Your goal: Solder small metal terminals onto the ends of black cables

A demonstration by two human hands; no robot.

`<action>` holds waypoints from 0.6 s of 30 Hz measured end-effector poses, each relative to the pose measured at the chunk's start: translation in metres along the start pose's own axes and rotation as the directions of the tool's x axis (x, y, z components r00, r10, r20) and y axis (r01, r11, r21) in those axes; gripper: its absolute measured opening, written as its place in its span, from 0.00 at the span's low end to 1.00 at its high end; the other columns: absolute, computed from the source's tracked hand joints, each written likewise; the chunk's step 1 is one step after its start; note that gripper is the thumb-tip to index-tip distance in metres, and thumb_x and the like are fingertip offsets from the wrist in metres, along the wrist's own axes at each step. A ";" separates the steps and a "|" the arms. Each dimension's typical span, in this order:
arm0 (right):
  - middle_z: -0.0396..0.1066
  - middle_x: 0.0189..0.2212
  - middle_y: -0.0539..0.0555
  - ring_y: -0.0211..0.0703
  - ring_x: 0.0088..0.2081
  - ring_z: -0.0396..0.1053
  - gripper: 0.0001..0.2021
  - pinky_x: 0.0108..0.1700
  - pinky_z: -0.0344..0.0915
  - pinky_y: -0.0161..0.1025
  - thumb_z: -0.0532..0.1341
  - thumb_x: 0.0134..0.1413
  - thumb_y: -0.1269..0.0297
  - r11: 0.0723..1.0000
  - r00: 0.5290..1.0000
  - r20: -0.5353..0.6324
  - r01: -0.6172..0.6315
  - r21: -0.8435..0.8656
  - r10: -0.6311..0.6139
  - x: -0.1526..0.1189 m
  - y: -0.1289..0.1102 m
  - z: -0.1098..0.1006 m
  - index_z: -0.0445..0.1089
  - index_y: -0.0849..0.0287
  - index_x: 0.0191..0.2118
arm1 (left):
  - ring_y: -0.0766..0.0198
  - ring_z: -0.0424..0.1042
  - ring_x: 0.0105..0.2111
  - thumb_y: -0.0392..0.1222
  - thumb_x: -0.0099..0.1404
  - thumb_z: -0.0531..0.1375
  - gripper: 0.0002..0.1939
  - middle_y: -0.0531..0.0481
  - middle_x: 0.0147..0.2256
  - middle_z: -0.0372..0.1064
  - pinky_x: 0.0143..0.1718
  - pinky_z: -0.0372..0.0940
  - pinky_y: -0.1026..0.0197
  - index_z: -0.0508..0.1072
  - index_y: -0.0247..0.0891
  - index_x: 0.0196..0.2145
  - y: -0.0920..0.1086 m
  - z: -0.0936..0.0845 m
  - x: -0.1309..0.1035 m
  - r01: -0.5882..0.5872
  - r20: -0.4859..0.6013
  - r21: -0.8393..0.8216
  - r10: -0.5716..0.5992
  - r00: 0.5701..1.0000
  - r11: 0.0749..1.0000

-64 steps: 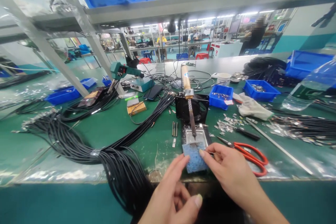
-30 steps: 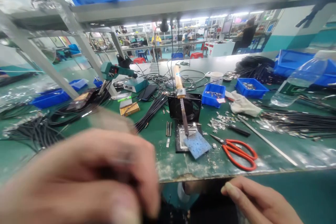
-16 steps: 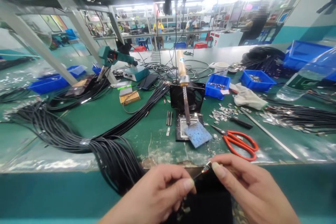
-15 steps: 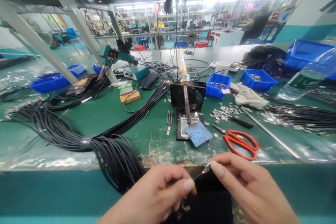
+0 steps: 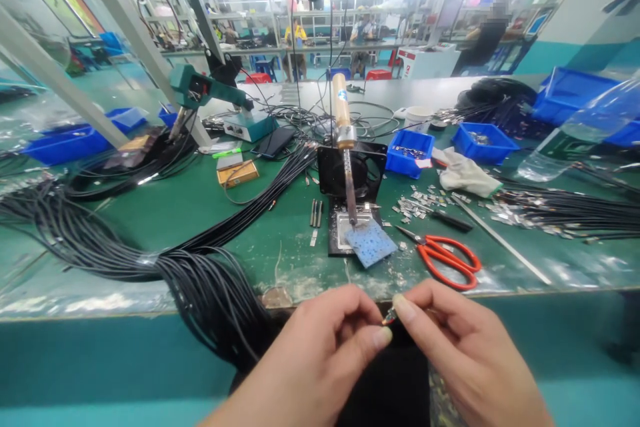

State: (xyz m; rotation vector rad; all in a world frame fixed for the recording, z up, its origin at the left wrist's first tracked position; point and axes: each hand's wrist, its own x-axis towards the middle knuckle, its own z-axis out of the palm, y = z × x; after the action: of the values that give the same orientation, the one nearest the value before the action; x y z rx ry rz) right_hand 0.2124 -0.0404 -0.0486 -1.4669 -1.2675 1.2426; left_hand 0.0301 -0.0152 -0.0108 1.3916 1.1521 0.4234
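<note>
Just past the bench's front edge, my left hand pinches the wire end of a small connector. The thumb and forefinger of my right hand grip the connector's other end, so the part spans the narrow gap between my fingertips. It has a metallic tip and a bit of red; finer detail is too small to tell. Beyond my hands lies a blue sponge on a black stand. A wooden-handled soldering iron leans over it, tip down. Red-handled scissors rest right of the sponge.
A large black cable bundle hangs over the front edge at left. Blue bins of metal parts, a white glove, a metal strip and a clear bottle stand or lie at right. A black fan is behind the stand.
My left hand has moved right and closer to my right hand, so less of the wire and connector shows between them. The whole view has shifted slightly.
</note>
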 end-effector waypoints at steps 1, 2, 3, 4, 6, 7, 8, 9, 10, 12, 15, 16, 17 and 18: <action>0.68 0.25 0.48 0.38 0.28 0.62 0.18 0.30 0.62 0.32 0.64 0.60 0.46 1.000 1.000 -0.007 -0.006 0.002 0.006 -0.001 0.000 0.000 0.70 0.55 0.29 | 0.64 0.60 0.31 0.46 0.71 0.60 0.09 0.57 0.29 0.63 0.33 0.57 0.62 0.71 0.40 0.35 -0.001 0.002 0.001 -0.015 -0.025 0.006 0.015 1.000 1.000; 0.68 0.25 0.48 0.38 0.28 0.61 0.18 0.29 0.61 0.32 0.64 0.60 0.45 1.000 1.000 -0.010 -0.012 -0.002 0.012 -0.001 0.001 0.000 0.70 0.55 0.29 | 0.63 0.60 0.31 0.46 0.71 0.60 0.09 0.57 0.29 0.63 0.34 0.58 0.62 0.71 0.40 0.34 -0.002 0.003 0.002 -0.024 -0.045 0.005 0.024 0.999 1.000; 0.66 0.24 0.48 0.38 0.28 0.60 0.19 0.29 0.61 0.32 0.64 0.60 0.44 1.000 1.000 -0.013 -0.018 -0.008 0.018 -0.001 0.001 0.000 0.70 0.55 0.28 | 0.63 0.61 0.32 0.46 0.71 0.60 0.09 0.56 0.30 0.63 0.35 0.58 0.61 0.72 0.40 0.34 -0.004 0.003 0.003 -0.028 -0.056 -0.004 0.027 0.998 1.000; 0.65 0.24 0.48 0.37 0.27 0.59 0.20 0.29 0.61 0.32 0.63 0.60 0.43 1.000 1.000 -0.016 -0.026 -0.013 0.026 -0.002 0.001 0.001 0.70 0.55 0.28 | 0.63 0.61 0.32 0.46 0.71 0.60 0.09 0.56 0.30 0.63 0.34 0.58 0.61 0.72 0.39 0.35 -0.006 0.003 0.003 -0.028 -0.062 -0.018 0.027 0.998 0.999; 0.62 0.23 0.47 0.37 0.27 0.58 0.21 0.29 0.60 0.32 0.62 0.61 0.42 0.999 0.999 -0.024 -0.038 -0.015 0.038 -0.002 0.002 0.003 0.70 0.56 0.28 | 0.64 0.59 0.30 0.47 0.72 0.60 0.10 0.57 0.29 0.62 0.32 0.57 0.62 0.72 0.40 0.35 -0.009 0.003 0.003 -0.021 -0.052 -0.059 0.018 0.998 0.998; 0.62 0.23 0.47 0.37 0.27 0.57 0.22 0.29 0.60 0.32 0.62 0.61 0.42 0.999 0.999 -0.027 -0.041 -0.015 0.041 -0.002 0.003 0.004 0.70 0.56 0.28 | 0.64 0.58 0.29 0.47 0.72 0.60 0.10 0.58 0.28 0.61 0.31 0.56 0.62 0.71 0.40 0.35 -0.010 0.002 0.002 -0.016 -0.044 -0.085 0.012 0.999 0.996; 0.62 0.23 0.47 0.37 0.26 0.57 0.22 0.28 0.59 0.32 0.62 0.61 0.42 0.999 0.999 -0.025 -0.041 -0.013 0.041 -0.002 0.003 0.004 0.70 0.56 0.27 | 0.65 0.57 0.28 0.48 0.72 0.60 0.10 0.59 0.27 0.60 0.30 0.55 0.62 0.71 0.40 0.35 -0.011 0.002 0.001 -0.012 -0.040 -0.113 0.007 0.999 0.993; 0.61 0.22 0.47 0.37 0.26 0.56 0.22 0.28 0.59 0.32 0.62 0.61 0.42 0.999 0.999 -0.021 -0.039 -0.012 0.038 -0.002 0.003 0.005 0.70 0.56 0.27 | 0.65 0.56 0.27 0.48 0.72 0.60 0.10 0.59 0.26 0.59 0.29 0.55 0.63 0.71 0.39 0.35 -0.012 0.002 0.001 -0.005 -0.037 -0.140 0.000 0.999 0.990; 0.61 0.22 0.47 0.37 0.26 0.56 0.22 0.28 0.58 0.33 0.62 0.61 0.42 0.999 0.999 -0.017 -0.035 -0.012 0.035 -0.002 0.003 0.006 0.70 0.56 0.28 | 0.66 0.56 0.27 0.48 0.72 0.60 0.10 0.60 0.26 0.59 0.28 0.55 0.63 0.70 0.39 0.35 -0.013 0.002 0.000 -0.002 -0.036 -0.164 -0.004 0.999 0.986; 0.59 0.22 0.46 0.37 0.26 0.55 0.22 0.28 0.57 0.33 0.61 0.61 0.42 0.999 0.999 -0.011 -0.034 -0.010 0.034 -0.001 0.003 0.006 0.70 0.56 0.27 | 0.66 0.57 0.27 0.48 0.72 0.61 0.11 0.59 0.26 0.59 0.28 0.55 0.63 0.70 0.39 0.35 -0.014 0.003 -0.001 -0.004 -0.041 -0.198 -0.004 0.999 0.980; 0.57 0.22 0.46 0.37 0.26 0.54 0.22 0.28 0.56 0.33 0.61 0.61 0.42 0.999 0.999 -0.006 -0.035 0.001 0.035 0.000 0.001 0.007 0.69 0.57 0.27 | 0.66 0.57 0.27 0.48 0.72 0.61 0.11 0.59 0.27 0.60 0.29 0.56 0.64 0.71 0.39 0.36 -0.016 0.005 -0.001 -0.013 -0.055 -0.216 0.001 0.998 0.976; 0.57 0.22 0.46 0.37 0.25 0.53 0.22 0.28 0.56 0.34 0.61 0.61 0.42 0.999 0.999 -0.008 -0.036 0.007 0.036 0.000 0.001 0.007 0.69 0.56 0.27 | 0.66 0.57 0.27 0.48 0.72 0.61 0.10 0.59 0.27 0.60 0.29 0.56 0.64 0.71 0.39 0.36 -0.017 0.006 -0.001 -0.014 -0.057 -0.224 0.001 0.998 0.974; 0.57 0.21 0.46 0.36 0.25 0.53 0.22 0.27 0.55 0.34 0.62 0.61 0.42 0.999 0.999 -0.012 -0.040 0.016 0.040 0.000 0.000 0.008 0.68 0.57 0.26 | 0.66 0.57 0.27 0.48 0.72 0.61 0.10 0.58 0.26 0.60 0.29 0.56 0.64 0.71 0.39 0.36 -0.018 0.006 -0.001 -0.011 -0.055 -0.234 -0.002 0.998 0.972; 0.56 0.21 0.45 0.36 0.25 0.52 0.23 0.27 0.54 0.34 0.62 0.61 0.42 0.999 0.999 -0.016 -0.045 0.028 0.046 -0.001 0.000 0.009 0.68 0.57 0.26 | 0.66 0.58 0.27 0.47 0.72 0.61 0.10 0.58 0.26 0.60 0.29 0.56 0.64 0.71 0.39 0.36 -0.018 0.007 0.000 -0.012 -0.055 -0.244 -0.001 0.998 0.970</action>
State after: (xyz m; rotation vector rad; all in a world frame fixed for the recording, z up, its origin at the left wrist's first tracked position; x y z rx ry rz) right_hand 0.2040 -0.0411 -0.0501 -1.4907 -1.2081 1.2705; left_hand 0.0285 -0.0226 -0.0289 1.1742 1.1005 0.5907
